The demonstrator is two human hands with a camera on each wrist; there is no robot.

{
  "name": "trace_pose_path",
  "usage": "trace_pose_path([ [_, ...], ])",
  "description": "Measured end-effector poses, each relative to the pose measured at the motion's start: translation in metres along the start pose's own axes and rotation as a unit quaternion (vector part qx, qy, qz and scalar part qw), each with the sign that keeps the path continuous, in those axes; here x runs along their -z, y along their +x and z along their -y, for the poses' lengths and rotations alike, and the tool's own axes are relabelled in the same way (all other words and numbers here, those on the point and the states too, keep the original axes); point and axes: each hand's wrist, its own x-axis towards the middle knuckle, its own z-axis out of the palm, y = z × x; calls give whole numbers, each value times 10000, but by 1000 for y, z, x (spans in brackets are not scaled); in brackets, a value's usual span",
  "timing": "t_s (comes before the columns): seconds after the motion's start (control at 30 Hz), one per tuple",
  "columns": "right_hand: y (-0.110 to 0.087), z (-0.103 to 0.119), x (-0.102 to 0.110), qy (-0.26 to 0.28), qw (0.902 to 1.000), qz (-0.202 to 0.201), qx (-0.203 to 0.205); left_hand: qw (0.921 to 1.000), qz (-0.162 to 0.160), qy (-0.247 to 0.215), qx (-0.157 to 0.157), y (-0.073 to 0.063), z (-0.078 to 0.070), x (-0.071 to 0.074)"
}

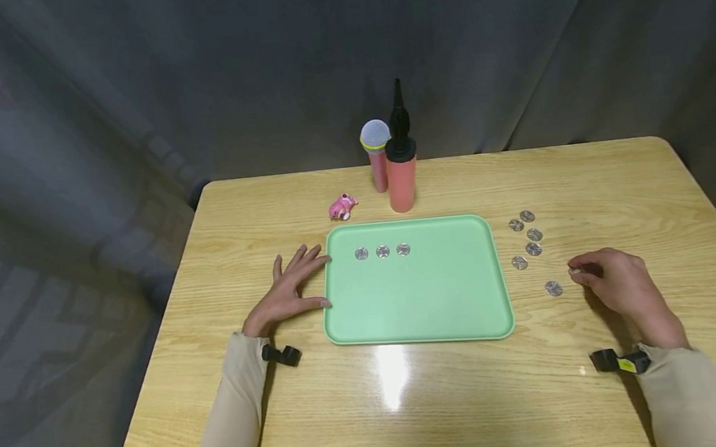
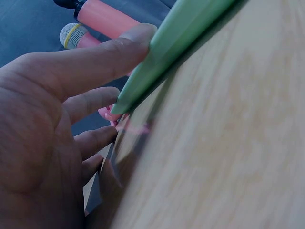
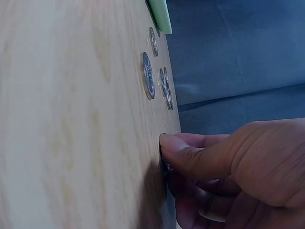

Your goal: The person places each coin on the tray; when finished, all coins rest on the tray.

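Note:
A green tray point(image 1: 416, 303) lies on the table, with a row of three silver coins point(image 1: 382, 251) near its far left corner. My left hand point(image 1: 290, 291) touches the tray's left rim with spread, fairly straight fingers; its thumb point(image 2: 136, 40) rests against the tray's edge in the left wrist view. To the right of the tray, my right hand point(image 1: 615, 282) pinches a coin point(image 1: 574, 271) between thumb and fingers, close over the table; most of that coin is hidden by the fingertips. Several loose coins point(image 1: 533, 248) lie between the tray and this hand, the nearest coin point(image 1: 553, 288) just left of the fingertips.
Behind the tray stand a pink hand pump point(image 1: 402, 184) with a black nozzle and a toy microphone point(image 1: 376, 144). A small pink figurine point(image 1: 343, 207) lies to their left. A dark curtain point(image 1: 294, 73) hangs along the far edge of the wooden table point(image 1: 476, 405).

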Motion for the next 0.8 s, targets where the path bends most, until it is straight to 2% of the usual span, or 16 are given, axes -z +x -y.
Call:
trace_pose_path([
  [0.5,1,-3,3,-13,10000,-23,39,10000,1,-21,2,0,1,-1],
  [0.8,-1,-4,5,105,9997,-25,-206,10000,13,-57,33,0,0,0],
])
